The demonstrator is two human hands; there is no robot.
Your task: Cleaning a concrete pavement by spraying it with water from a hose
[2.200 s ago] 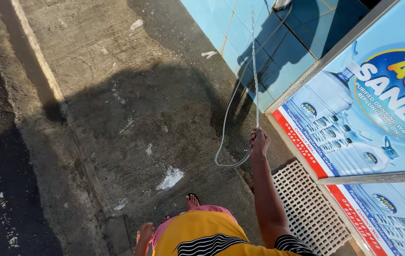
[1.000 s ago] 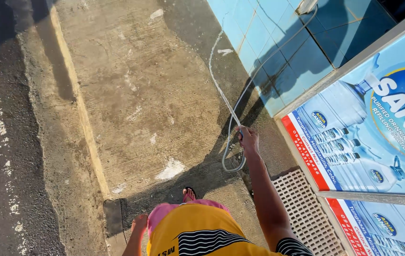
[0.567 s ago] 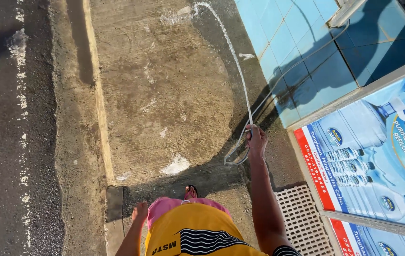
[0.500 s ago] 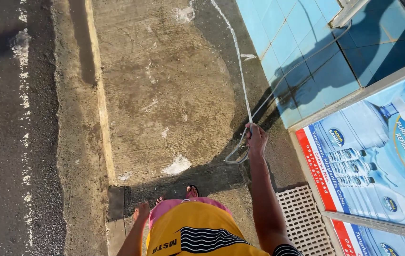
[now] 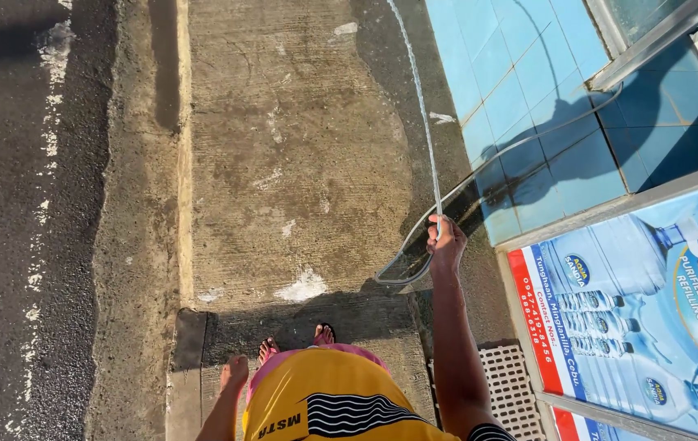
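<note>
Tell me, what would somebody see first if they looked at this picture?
Probably the thin hose in the right hand, spraying a jet of water up across the concrete pavement. On the right are the bright blue tiles and a big blue poster of water bottles. The left hand hangs empty.

Sunlit pavement, wet in patches, underfoot.
The grey concrete pavement shows dark damp streaks and white paint smears; a white perforated drain grate sits set into it by the blue tiled wall base, black asphalt road alongside.
</note>
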